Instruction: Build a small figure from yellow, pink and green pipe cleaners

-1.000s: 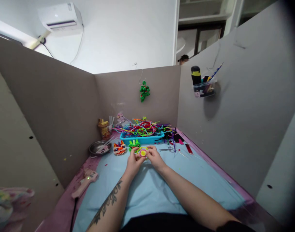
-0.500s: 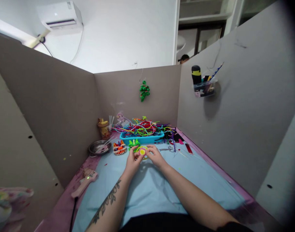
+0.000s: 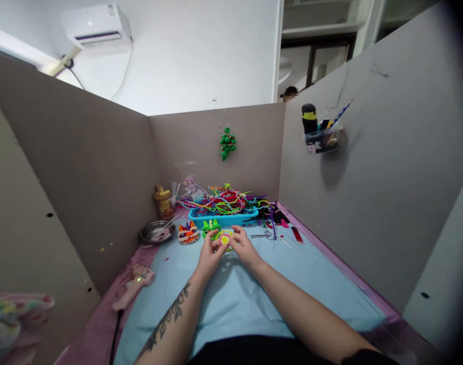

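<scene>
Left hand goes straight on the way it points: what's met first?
Past the piece the left hand holds, probably the green figure in front of the tray; depth is hard to judge from one view.

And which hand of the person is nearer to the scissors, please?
Right. The right hand is just to the left of the scissors, not touching them; the left hand is farther left, across the yellow-and-pink piece that both hands hold.
</scene>
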The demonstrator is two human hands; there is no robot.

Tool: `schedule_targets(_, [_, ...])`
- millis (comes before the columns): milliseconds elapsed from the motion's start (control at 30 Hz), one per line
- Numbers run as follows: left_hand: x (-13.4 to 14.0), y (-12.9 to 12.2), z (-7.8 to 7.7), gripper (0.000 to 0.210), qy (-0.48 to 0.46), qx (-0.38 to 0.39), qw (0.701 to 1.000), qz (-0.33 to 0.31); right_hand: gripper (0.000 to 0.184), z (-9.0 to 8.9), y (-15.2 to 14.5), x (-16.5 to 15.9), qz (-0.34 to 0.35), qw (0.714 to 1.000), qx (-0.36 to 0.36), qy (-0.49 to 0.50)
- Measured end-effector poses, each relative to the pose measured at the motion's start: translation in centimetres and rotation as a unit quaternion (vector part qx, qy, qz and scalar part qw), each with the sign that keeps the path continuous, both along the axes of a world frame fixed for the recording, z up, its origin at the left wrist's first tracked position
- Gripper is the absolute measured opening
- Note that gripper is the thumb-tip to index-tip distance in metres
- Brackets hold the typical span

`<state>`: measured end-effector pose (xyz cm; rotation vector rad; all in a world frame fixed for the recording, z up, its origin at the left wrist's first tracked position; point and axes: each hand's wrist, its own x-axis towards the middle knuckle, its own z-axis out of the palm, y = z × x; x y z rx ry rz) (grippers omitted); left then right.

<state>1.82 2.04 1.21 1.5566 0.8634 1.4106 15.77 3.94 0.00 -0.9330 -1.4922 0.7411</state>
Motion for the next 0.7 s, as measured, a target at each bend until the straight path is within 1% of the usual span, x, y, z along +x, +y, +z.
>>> schedule_targets(67, [0.0, -0.1, 0.3, 0.056, -0.018, -0.020, 1.000, -0.001, 0.031, 0.2, -0.1, 0.0, -0.011, 1.000, 0.007, 0.009])
schedule_targets(233, [-0.5, 0.0, 0.8, 0.056, -0.047, -0.060, 0.997, 0.035, 0.029, 0.3, 0.0, 0.4, -0.012, 1.000, 0.006, -0.016])
schedule_targets(400, [-0.7, 0.3, 0.8, 0.055, -0.069, -0.044, 0.996, 0.038, 0.027, 0.6, -0.4, 0.4, -0.004, 1.000, -0.011, -0.008])
schedule_targets(533, [-0.3, 0.2, 0.6, 0.056, -0.064, -0.037, 0.997, 0.020, 0.028, 1.2, -0.9, 0.3, 0.007, 1.000, -0.007, 0.009])
schedule_targets(700, [-0.2, 0.0, 0.8, 0.056, -0.076, -0.048, 0.996, 0.019, 0.030, 1.1, -0.7, 0.3, -0.020, 1.000, 0.006, 0.002])
